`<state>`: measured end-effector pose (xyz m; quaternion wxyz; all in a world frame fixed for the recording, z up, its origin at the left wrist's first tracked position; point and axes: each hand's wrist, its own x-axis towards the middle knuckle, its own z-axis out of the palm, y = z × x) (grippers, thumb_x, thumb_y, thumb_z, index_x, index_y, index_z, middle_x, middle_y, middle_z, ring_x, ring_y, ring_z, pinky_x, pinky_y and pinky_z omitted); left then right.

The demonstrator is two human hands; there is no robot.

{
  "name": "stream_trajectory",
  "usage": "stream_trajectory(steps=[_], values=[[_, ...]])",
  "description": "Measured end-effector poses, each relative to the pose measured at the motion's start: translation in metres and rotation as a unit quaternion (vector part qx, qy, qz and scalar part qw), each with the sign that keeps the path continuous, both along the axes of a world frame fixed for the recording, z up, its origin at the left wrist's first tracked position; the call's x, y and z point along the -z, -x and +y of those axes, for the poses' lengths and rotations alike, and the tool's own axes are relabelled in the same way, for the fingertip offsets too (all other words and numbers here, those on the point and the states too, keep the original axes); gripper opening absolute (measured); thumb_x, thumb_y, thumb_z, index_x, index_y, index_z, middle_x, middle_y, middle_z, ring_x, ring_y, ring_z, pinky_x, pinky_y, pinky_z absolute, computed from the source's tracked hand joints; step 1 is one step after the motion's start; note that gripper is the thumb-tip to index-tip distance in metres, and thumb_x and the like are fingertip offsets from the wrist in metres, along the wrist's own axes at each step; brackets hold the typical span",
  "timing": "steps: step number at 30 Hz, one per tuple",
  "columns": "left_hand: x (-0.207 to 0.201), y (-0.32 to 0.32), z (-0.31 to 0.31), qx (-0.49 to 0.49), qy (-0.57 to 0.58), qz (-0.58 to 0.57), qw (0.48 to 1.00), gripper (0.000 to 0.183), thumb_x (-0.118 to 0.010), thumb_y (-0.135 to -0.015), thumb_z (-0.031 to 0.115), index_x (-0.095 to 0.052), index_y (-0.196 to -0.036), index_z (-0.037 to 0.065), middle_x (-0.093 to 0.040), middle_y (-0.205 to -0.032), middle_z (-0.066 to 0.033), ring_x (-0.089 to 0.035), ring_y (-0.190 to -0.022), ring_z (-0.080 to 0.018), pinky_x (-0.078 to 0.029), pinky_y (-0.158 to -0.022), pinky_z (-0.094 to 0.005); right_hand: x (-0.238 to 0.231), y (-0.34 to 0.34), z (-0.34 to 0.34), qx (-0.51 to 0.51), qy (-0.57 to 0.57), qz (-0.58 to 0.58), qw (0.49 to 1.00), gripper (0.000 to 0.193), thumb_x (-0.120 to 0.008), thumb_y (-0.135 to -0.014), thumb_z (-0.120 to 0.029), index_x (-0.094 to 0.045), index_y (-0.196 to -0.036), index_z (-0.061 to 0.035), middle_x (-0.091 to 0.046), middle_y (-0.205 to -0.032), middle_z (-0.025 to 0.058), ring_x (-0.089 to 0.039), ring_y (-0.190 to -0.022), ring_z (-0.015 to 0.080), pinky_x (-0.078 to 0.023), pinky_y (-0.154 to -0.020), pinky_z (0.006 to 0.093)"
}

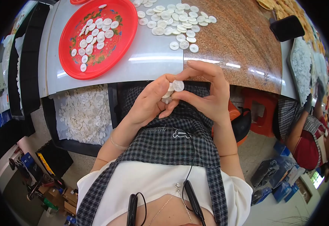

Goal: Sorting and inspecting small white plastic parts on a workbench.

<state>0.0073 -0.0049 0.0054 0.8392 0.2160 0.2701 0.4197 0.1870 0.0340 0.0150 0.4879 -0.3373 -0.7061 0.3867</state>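
Above my lap, just in front of the table edge, my two hands meet over a few small white plastic gears. My left hand [147, 100] is closed around some of them, its fingers curled beneath. A round white gear [178, 86] with a toothed rim stands out at the top, between both hands. With thumb and fingers bent about that gear, my right hand [213, 90] touches it from the right side. The palm and fingers hide how many gears the left hand holds.
A red tray [128, 45] with white gears stands on the table's left; loose gears [181, 22] spread beside it. Below the edge is a black bin of white parts [85, 116]. A phone [287, 28] lies far right, near another person's arm [298, 126].
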Motion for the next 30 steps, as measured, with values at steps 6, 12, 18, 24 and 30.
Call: stream_trajectory(steps=[6, 12, 18, 24, 30], values=[[0.008, 0.000, -0.003, 0.031, -0.021, -0.071, 0.997, 0.047, -0.047, -0.101, 0.041, -0.051, -0.120, -0.002, -0.052, -0.080, -0.0011, -0.044, -0.055, -0.0063, -0.036, -0.043, -0.0181, 0.009, 0.004, -0.001, -0.040, 0.037, 0.060, 0.997, 0.066, -0.086, -0.067, -0.010, -0.053, -0.124, -0.0039, -0.069, -0.097, 0.0064, -0.067, -0.091, 0.0151, -0.052, -0.084, 0.0293], [0.011, 0.001, -0.003, 0.017, -0.043, -0.071, 0.996, 0.048, -0.055, -0.097, 0.040, -0.052, -0.120, -0.002, -0.047, -0.071, -0.0002, -0.040, -0.054, -0.0055, -0.034, -0.044, -0.0178, 0.015, 0.007, -0.003, -0.084, 0.130, 0.143, 0.978, 0.068, -0.088, -0.065, -0.010, -0.053, -0.122, -0.0014, -0.068, -0.099, 0.0078, -0.063, -0.098, 0.0150, -0.046, -0.091, 0.0301], [0.012, 0.003, -0.002, 0.020, -0.055, -0.075, 0.995, 0.049, -0.057, -0.096, 0.041, -0.053, -0.117, -0.002, -0.043, -0.067, 0.0007, -0.037, -0.054, -0.0046, -0.033, -0.043, -0.0176, 0.013, -0.006, 0.023, 0.076, 0.024, -0.058, 0.995, 0.032, -0.071, -0.078, -0.004, -0.063, -0.109, 0.0008, -0.062, -0.112, 0.0088, -0.057, -0.111, 0.0225, -0.046, -0.094, 0.0353], [0.009, 0.005, -0.001, 0.012, -0.086, -0.032, 0.996, 0.050, -0.060, -0.094, 0.038, -0.054, -0.118, -0.005, -0.044, -0.067, 0.0007, -0.039, -0.055, -0.0047, -0.034, -0.044, -0.0174, 0.023, -0.010, 0.029, 0.134, -0.084, -0.248, 0.956, 0.022, -0.071, -0.077, -0.001, -0.069, -0.098, -0.0056, -0.067, -0.109, 0.0066, -0.061, -0.097, 0.0238, -0.051, -0.081, 0.0309], [0.009, 0.007, -0.001, 0.008, -0.077, -0.016, 0.997, 0.053, -0.061, -0.093, 0.040, -0.054, -0.118, -0.006, -0.045, -0.067, 0.0010, -0.040, -0.055, -0.0049, -0.034, -0.044, -0.0173, 0.022, -0.010, 0.019, 0.152, -0.028, -0.215, 0.964, 0.022, -0.076, -0.074, -0.006, -0.070, -0.096, -0.0060, -0.067, -0.107, 0.0059, -0.061, -0.095, 0.0247, -0.052, -0.078, 0.0331]])
